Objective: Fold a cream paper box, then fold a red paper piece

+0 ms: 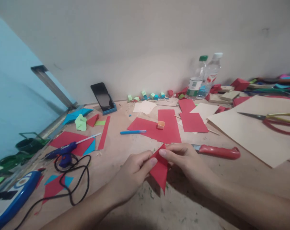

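Note:
A piece of folded red paper (161, 174), pointed at top and bottom, is held up over the near part of the table between both hands. My left hand (138, 167) pinches its left edge with thumb and fingers. Near the top point, my right hand (183, 158) grips the paper, thumb in front and fingers behind. Just beyond the hands lie a large red paper sheet (170, 134) and a small orange paper piece (161, 125) standing on it. A red-handled knife (219, 151) rests to the right of my right hand, and a blue pen (132, 132) lies beyond my left.
On the left are a blue glue gun (65, 152) with a tangled black cord (88, 174) and a phone (102, 97) on a stand. At right, scissors (274, 120) lie on cream paper (255, 137). Two bottles (194, 86) stand against the wall.

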Available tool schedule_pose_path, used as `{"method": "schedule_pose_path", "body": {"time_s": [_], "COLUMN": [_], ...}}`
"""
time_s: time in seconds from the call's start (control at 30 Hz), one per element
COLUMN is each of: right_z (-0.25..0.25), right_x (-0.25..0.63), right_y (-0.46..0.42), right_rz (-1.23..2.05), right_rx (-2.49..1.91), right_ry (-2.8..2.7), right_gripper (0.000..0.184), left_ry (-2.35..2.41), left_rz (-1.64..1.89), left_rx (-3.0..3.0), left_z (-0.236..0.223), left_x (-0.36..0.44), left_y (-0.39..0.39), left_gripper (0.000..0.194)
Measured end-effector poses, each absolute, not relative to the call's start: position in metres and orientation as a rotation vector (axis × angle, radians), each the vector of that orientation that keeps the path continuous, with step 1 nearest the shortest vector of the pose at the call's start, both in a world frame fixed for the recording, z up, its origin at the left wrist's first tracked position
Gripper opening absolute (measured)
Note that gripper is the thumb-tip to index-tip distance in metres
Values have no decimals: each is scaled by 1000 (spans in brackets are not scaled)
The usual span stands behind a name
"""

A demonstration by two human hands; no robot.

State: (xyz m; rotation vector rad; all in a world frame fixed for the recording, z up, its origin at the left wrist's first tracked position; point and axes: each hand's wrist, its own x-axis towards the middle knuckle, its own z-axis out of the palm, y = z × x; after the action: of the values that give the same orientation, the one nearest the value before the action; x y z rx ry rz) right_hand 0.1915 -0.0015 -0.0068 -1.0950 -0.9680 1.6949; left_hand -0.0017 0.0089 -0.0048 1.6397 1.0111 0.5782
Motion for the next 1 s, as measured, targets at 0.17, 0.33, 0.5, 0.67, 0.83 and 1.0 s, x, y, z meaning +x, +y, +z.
{"method": "schedule_pose_path", "body": {"time_s": [0.17, 0.33, 0.5, 0.67, 0.83, 1.0], "right_z": [-2, -2, 0, 9, 8, -1], "right_x": [187, 189, 195, 194, 192, 191], "right_y": [-5, -2, 5, 7, 1, -1], "right_rz": [1702, 1693, 1657, 1535, 1644, 1780], "right_rx": [-1062, -1039, -1044, -1151, -1148, -977], "right_ry": [-759, -732, -1029, -1307, -1350, -1257], "right_gripper": [45, 45, 46, 39, 44, 45], "left_ry": [1064, 1075, 1158, 1241, 1223, 1206], "left_rz": [457, 428, 524, 639, 713, 748], "left_rx": [1911, 1920, 1927, 1946, 1897, 1774], "left_z": [-3, -4, -2, -3, -5, -5], "left_x": [-4, -3, -3, -5, -6, -3], "left_y": [8, 7, 6, 7, 9, 8], "left_gripper": [35, 37, 39, 38, 42, 41]}}
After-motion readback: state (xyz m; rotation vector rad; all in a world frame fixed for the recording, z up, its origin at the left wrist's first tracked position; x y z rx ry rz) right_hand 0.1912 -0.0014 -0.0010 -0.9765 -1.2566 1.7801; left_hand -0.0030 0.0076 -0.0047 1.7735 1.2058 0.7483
